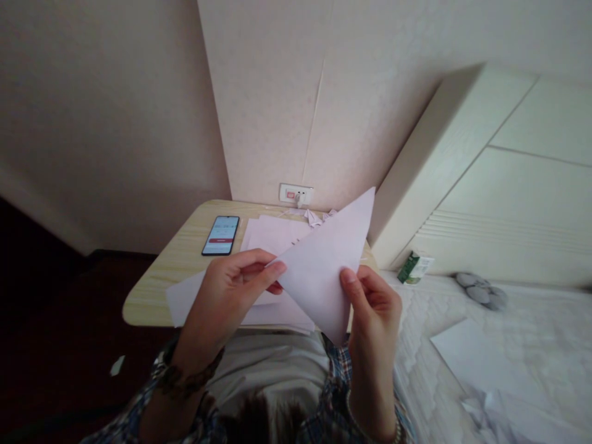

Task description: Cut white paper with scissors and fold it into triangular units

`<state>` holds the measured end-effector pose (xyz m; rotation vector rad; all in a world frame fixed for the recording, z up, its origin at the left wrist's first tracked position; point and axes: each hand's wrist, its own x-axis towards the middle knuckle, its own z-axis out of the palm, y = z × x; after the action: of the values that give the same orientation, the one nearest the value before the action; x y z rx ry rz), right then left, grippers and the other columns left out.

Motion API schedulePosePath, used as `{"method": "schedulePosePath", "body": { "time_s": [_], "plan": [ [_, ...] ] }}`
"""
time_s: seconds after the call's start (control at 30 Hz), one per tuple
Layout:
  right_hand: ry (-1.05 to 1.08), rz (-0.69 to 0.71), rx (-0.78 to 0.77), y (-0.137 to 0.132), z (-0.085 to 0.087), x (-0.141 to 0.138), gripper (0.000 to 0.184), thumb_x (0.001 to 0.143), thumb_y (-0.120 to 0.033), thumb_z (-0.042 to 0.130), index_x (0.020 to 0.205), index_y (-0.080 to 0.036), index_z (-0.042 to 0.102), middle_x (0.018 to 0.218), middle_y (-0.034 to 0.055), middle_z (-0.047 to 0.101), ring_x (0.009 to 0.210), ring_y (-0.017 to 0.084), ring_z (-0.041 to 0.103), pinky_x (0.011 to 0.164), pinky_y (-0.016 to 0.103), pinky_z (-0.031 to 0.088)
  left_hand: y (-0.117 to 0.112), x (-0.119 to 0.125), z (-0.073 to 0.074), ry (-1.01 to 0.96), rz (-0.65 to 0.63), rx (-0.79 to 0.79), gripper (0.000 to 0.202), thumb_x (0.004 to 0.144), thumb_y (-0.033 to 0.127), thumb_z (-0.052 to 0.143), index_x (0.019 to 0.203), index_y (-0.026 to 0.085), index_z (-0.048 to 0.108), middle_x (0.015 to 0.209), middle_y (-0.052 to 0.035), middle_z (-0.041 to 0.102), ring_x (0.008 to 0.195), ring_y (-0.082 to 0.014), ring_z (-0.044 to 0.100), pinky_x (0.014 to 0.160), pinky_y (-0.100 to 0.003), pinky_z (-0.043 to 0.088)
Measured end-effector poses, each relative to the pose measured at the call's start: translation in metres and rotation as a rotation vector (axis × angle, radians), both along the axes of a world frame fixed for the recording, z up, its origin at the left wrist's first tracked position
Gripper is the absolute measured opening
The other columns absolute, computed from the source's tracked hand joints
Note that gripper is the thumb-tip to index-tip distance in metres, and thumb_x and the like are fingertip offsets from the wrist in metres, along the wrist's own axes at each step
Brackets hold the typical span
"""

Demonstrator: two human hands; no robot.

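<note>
A white sheet of paper (328,259), folded to a triangular shape, is held up above the small table between my two hands. My left hand (240,280) pinches its left corner between thumb and fingers. On the right side, my right hand (370,296) grips the edge, thumb on the near face and fingers behind. One point of the paper rises to the upper right, another hangs down toward my lap. Beneath it, several white sheets (268,231) lie on the table, partly hidden by the held paper and my hands.
A phone (221,235) with its screen lit lies on the wood-patterned table (152,290). Small folded paper pieces (313,217) sit at the back, below a wall socket (296,194). On the bed at right are a green-white box (415,267), a grey cushiony object (481,290) and loose paper (481,354).
</note>
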<state>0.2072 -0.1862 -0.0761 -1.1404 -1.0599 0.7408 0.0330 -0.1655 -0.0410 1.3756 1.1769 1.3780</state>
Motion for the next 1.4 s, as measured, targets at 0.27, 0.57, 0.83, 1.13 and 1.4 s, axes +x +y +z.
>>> {"method": "schedulePosePath", "body": {
  "time_s": [0.27, 0.57, 0.83, 1.13, 1.4],
  "plan": [
    [-0.068, 0.101, 0.040, 0.008, -0.001, 0.005, 0.021, 0.081, -0.031, 0.070, 0.064, -0.019, 0.068, 0.055, -0.0027, 0.059, 0.052, 0.012, 0.048, 0.048, 0.023, 0.035, 0.001, -0.002, -0.006, 0.000, 0.042, 0.150, 0.008, 0.072, 0.021, 0.077, 0.066, 0.025, 0.077, 0.067, 0.0036, 0.076, 0.064, -0.0160, 0.071, 0.061, -0.020, 0.057],
    [0.123, 0.143, 0.094, 0.011, -0.013, -0.004, 0.010, 0.078, -0.024, 0.075, 0.068, -0.022, 0.074, 0.056, -0.0040, 0.061, 0.053, 0.013, 0.048, 0.050, 0.024, 0.037, 0.002, 0.020, -0.016, -0.451, 0.124, 0.015, 0.012, 0.060, 0.024, 0.087, 0.063, 0.023, 0.075, 0.065, 0.0025, 0.073, 0.060, -0.0137, 0.065, 0.056, -0.021, 0.052],
    [0.148, 0.105, 0.123, 0.014, -0.013, -0.007, 0.018, 0.077, -0.029, 0.076, 0.062, -0.021, 0.070, 0.055, -0.0041, 0.059, 0.055, 0.014, 0.050, 0.054, 0.026, 0.039, 0.003, 0.018, -0.011, -0.589, 0.159, 0.077, 0.012, 0.063, 0.029, 0.086, 0.067, 0.025, 0.076, 0.070, 0.0026, 0.076, 0.068, -0.0118, 0.067, 0.062, -0.019, 0.055],
    [0.100, 0.075, 0.116, 0.014, -0.014, -0.009, 0.027, 0.078, -0.030, 0.075, 0.057, -0.020, 0.062, 0.054, -0.0053, 0.054, 0.055, 0.013, 0.048, 0.054, 0.025, 0.040, 0.002, 0.016, -0.017, -0.440, 0.218, 0.224, 0.009, 0.071, 0.021, 0.082, 0.068, 0.027, 0.075, 0.069, 0.0044, 0.075, 0.067, -0.0144, 0.070, 0.064, -0.023, 0.058],
    [-0.221, -0.176, 0.276, 0.012, -0.002, 0.022, 0.037, 0.084, -0.026, 0.074, 0.120, -0.028, 0.065, 0.132, 0.0075, 0.063, 0.126, 0.026, 0.057, 0.101, 0.046, 0.048, 0.005, -0.003, -0.015, 0.064, 0.417, 0.595, 0.017, 0.075, 0.010, 0.078, 0.076, 0.027, 0.076, 0.105, 0.0000, 0.073, 0.102, -0.0203, 0.069, 0.095, -0.040, 0.058]
  ]
}}
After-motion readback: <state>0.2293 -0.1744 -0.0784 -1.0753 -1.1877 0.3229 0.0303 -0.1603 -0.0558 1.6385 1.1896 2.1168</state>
